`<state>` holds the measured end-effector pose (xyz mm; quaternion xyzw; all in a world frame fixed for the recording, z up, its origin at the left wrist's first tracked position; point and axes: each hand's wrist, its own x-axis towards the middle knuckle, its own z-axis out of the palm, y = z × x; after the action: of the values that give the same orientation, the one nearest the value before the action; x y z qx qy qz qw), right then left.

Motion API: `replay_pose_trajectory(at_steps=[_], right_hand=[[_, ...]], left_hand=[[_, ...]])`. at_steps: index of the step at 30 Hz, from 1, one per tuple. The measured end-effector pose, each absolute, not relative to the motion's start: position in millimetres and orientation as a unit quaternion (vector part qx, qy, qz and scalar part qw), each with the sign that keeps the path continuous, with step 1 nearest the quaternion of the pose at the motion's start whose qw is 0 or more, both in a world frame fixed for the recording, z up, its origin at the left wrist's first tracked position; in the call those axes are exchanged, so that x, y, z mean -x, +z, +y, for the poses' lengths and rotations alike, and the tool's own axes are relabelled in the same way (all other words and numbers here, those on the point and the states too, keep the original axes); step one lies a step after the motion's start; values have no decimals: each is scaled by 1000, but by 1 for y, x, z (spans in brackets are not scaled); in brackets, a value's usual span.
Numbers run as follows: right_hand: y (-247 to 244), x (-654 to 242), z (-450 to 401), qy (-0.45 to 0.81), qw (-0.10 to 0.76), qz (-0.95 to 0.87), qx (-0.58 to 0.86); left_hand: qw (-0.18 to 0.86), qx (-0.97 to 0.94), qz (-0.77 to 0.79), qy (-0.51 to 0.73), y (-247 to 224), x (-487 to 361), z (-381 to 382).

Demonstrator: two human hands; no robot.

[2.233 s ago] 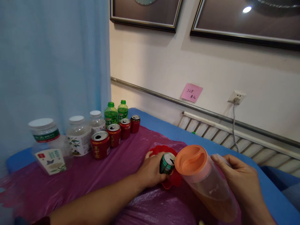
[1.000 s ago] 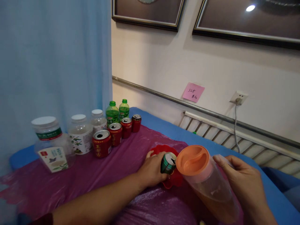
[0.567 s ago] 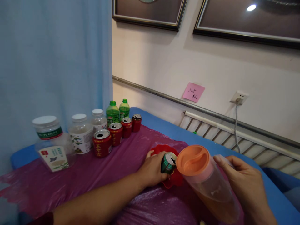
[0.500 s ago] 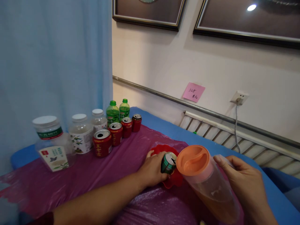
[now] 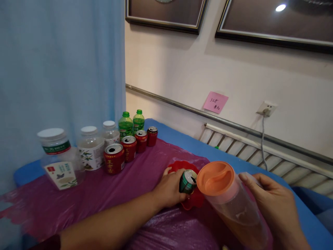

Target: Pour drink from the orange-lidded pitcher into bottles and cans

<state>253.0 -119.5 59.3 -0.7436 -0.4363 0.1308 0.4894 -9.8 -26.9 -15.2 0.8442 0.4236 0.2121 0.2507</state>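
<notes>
My left hand (image 5: 170, 189) is wrapped round a green drink can (image 5: 187, 181), which is tilted to the right over a red scalloped dish (image 5: 194, 202). The can's top is open. My right hand (image 5: 273, 201) grips the handle of a clear plastic pitcher (image 5: 240, 211) with an orange lid (image 5: 215, 178). The pitcher leans toward the can, its lid edge close against the can's opening, and brownish liquid lies in its lower part. Whether liquid is flowing between them I cannot make out.
Several opened red cans (image 5: 114, 159) stand in a row on the purple plastic sheet (image 5: 145, 180). Behind them are two green bottles (image 5: 126, 124) and white-capped clear jars (image 5: 58, 159). A radiator (image 5: 234, 147) and a cabled socket (image 5: 267, 109) are at the wall.
Almost nothing differs. Both hands, the can and the pitcher hold the same pose; the whole view has shifted by a few pixels.
</notes>
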Motion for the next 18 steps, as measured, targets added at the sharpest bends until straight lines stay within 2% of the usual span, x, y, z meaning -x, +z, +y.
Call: replay_pose_trajectory(at_steps=[18], right_hand=[[62, -251, -120, 130, 495, -435, 741]], left_hand=[[255, -844, 427, 200, -16, 10, -26]])
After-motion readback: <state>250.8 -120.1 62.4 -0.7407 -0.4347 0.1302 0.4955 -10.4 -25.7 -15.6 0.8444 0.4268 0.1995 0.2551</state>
